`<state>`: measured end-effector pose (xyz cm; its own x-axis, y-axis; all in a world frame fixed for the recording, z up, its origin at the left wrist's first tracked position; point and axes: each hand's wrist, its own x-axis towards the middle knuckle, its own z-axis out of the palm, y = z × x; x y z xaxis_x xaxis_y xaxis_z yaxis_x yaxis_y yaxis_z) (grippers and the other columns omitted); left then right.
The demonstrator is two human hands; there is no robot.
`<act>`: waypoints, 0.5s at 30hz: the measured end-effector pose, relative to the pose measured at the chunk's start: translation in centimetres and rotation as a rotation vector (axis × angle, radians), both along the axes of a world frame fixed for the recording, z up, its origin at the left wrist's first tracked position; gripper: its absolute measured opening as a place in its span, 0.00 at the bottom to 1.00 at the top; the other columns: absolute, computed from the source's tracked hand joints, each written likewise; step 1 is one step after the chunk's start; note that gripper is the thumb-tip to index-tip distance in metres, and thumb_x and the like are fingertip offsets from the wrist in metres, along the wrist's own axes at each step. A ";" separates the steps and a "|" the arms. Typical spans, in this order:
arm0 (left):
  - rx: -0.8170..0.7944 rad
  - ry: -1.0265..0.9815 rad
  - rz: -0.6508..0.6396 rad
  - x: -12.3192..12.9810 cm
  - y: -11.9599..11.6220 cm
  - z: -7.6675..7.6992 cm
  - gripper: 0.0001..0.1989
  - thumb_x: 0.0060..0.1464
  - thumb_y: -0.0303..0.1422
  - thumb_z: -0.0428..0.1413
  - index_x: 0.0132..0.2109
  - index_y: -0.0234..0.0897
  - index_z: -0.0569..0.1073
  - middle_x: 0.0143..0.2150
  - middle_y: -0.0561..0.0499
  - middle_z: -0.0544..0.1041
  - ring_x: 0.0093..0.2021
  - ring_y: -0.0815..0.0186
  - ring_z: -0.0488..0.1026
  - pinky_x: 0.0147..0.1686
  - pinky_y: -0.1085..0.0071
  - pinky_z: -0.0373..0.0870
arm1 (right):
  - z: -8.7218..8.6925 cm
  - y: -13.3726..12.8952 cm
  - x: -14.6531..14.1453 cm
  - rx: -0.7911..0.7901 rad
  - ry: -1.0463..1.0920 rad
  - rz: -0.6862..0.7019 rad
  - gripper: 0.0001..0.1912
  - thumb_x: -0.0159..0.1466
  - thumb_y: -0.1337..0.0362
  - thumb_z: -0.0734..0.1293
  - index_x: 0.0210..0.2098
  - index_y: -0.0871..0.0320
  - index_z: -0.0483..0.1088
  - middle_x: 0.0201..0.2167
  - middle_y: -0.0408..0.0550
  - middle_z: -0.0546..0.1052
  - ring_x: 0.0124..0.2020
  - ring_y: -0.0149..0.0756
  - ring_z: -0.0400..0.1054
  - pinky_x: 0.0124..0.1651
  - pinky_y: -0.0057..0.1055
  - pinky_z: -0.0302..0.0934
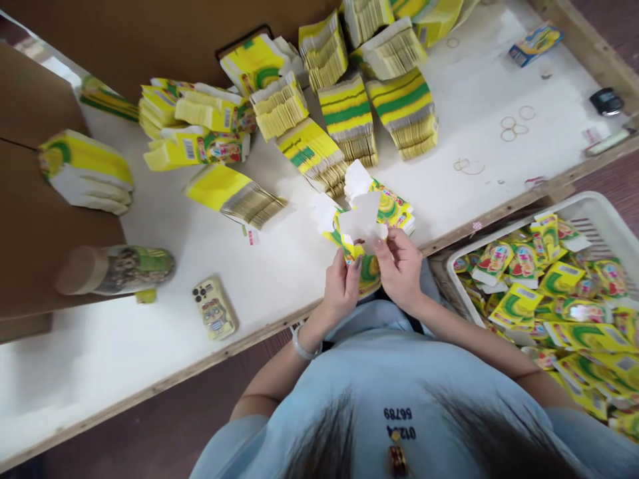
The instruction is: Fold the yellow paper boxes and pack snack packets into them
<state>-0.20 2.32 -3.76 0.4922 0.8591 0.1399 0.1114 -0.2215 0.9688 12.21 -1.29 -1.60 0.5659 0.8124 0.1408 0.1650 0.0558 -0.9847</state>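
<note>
The person's left hand [343, 286] and right hand [402, 269] are holding a yellow and green carton [357, 229] between them, over the near edge of the white table [279, 266]. Each hand is pinching it between thumb and fingers, and its pale flaps are pointing toward the far side. Just beyond the right hand, a small pile of cartons [397, 209] is lying on the table.

Bundles of flat cartons [347, 110] are standing in rows farther back, and a loose heap of cartons [200, 126] is resting to their left. A phone [214, 309] is lying near the table's edge on the left, with a jar [134, 266] on its side beyond it. Rubber bands [508, 130] are lying at the right, nearer than a blue box [536, 45]. A white basket [452, 259] beside the table is holding many cartons.
</note>
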 end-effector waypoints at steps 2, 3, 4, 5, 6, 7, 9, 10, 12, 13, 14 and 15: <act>-0.066 0.004 0.044 0.0 -0.4 0.3 0.19 0.71 0.46 0.49 0.56 0.39 0.72 0.38 0.49 0.80 0.35 0.66 0.77 0.37 0.70 0.76 | -0.3 -0.5 -0.2 -0.032 0.136 0.000 0.13 0.70 0.51 0.67 0.43 0.53 0.68 0.24 0.37 0.73 0.24 0.30 0.70 0.32 0.28 0.68; -0.103 -0.023 0.065 0.0 -0.8 0.4 0.19 0.71 0.46 0.49 0.59 0.40 0.70 0.40 0.48 0.80 0.36 0.65 0.78 0.38 0.69 0.76 | -0.4 -0.8 -0.3 -0.024 0.188 0.002 0.15 0.69 0.50 0.68 0.47 0.52 0.66 0.24 0.36 0.73 0.23 0.30 0.70 0.31 0.27 0.67; -0.145 -0.063 0.080 -0.1 -1.2 0.5 0.21 0.71 0.46 0.49 0.64 0.42 0.66 0.42 0.48 0.80 0.38 0.65 0.79 0.40 0.69 0.77 | -0.5 -1.2 -0.4 -0.006 0.217 0.002 0.18 0.68 0.50 0.69 0.52 0.51 0.65 0.26 0.37 0.74 0.24 0.30 0.72 0.31 0.27 0.68; -0.189 -0.109 0.092 -0.2 -1.8 0.5 0.24 0.71 0.45 0.48 0.69 0.44 0.59 0.46 0.47 0.81 0.41 0.65 0.79 0.43 0.67 0.78 | -0.6 -1.7 -0.3 0.015 0.218 0.011 0.21 0.67 0.51 0.70 0.54 0.51 0.65 0.29 0.39 0.77 0.27 0.31 0.74 0.31 0.27 0.69; -0.229 -0.154 0.091 -0.5 -2.4 0.5 0.27 0.72 0.44 0.48 0.72 0.47 0.52 0.49 0.46 0.80 0.44 0.64 0.80 0.45 0.66 0.78 | -0.7 -2.3 -0.2 0.030 0.195 0.031 0.21 0.67 0.51 0.71 0.54 0.51 0.66 0.33 0.42 0.79 0.30 0.32 0.76 0.33 0.28 0.71; -0.259 -0.187 0.070 -0.9 -2.9 0.4 0.28 0.72 0.43 0.47 0.73 0.49 0.49 0.51 0.45 0.80 0.45 0.65 0.80 0.47 0.66 0.78 | -0.7 -2.9 0.1 0.036 0.163 0.067 0.20 0.66 0.52 0.72 0.53 0.52 0.68 0.37 0.46 0.80 0.34 0.34 0.78 0.36 0.29 0.73; -0.305 -0.203 -0.010 -1.9 -3.8 0.3 0.26 0.71 0.43 0.49 0.72 0.49 0.52 0.53 0.45 0.80 0.46 0.64 0.80 0.47 0.66 0.78 | -0.7 -4.2 0.7 0.002 0.109 0.182 0.15 0.67 0.54 0.71 0.50 0.53 0.73 0.43 0.49 0.82 0.38 0.35 0.79 0.41 0.31 0.74; -0.334 -0.191 -0.056 -2.5 -4.1 0.2 0.24 0.71 0.43 0.50 0.69 0.48 0.57 0.52 0.45 0.79 0.45 0.64 0.80 0.46 0.66 0.77 | -0.7 -4.8 1.1 -0.031 0.101 0.255 0.14 0.68 0.54 0.70 0.49 0.53 0.75 0.42 0.49 0.82 0.38 0.35 0.79 0.41 0.31 0.74; -0.403 -0.155 -0.147 -3.4 -4.3 0.1 0.19 0.70 0.44 0.51 0.63 0.44 0.66 0.50 0.45 0.80 0.44 0.63 0.79 0.45 0.66 0.76 | -0.8 -5.8 1.7 -0.099 0.097 0.366 0.11 0.71 0.55 0.67 0.45 0.54 0.77 0.36 0.46 0.83 0.32 0.34 0.77 0.36 0.29 0.73; -0.427 -0.138 -0.182 -3.7 -4.2 0.1 0.17 0.69 0.44 0.52 0.59 0.41 0.70 0.48 0.45 0.79 0.43 0.63 0.78 0.45 0.66 0.76 | -0.8 -6.1 1.8 -0.125 0.081 0.392 0.12 0.72 0.56 0.66 0.41 0.55 0.78 0.32 0.45 0.82 0.30 0.33 0.76 0.34 0.28 0.72; -0.433 -0.124 -0.214 -3.9 -4.2 0.0 0.16 0.69 0.45 0.52 0.54 0.40 0.72 0.46 0.45 0.79 0.44 0.62 0.78 0.45 0.66 0.75 | -0.9 -6.4 1.9 -0.140 0.054 0.394 0.14 0.72 0.56 0.65 0.38 0.55 0.79 0.29 0.44 0.81 0.29 0.32 0.75 0.34 0.28 0.71; -0.421 -0.115 -0.235 -3.9 -4.1 0.0 0.16 0.69 0.45 0.51 0.52 0.39 0.74 0.45 0.45 0.79 0.44 0.62 0.77 0.46 0.66 0.75 | -1.1 -6.6 2.0 -0.142 0.020 0.369 0.15 0.73 0.57 0.64 0.36 0.55 0.79 0.29 0.44 0.80 0.29 0.33 0.75 0.34 0.28 0.71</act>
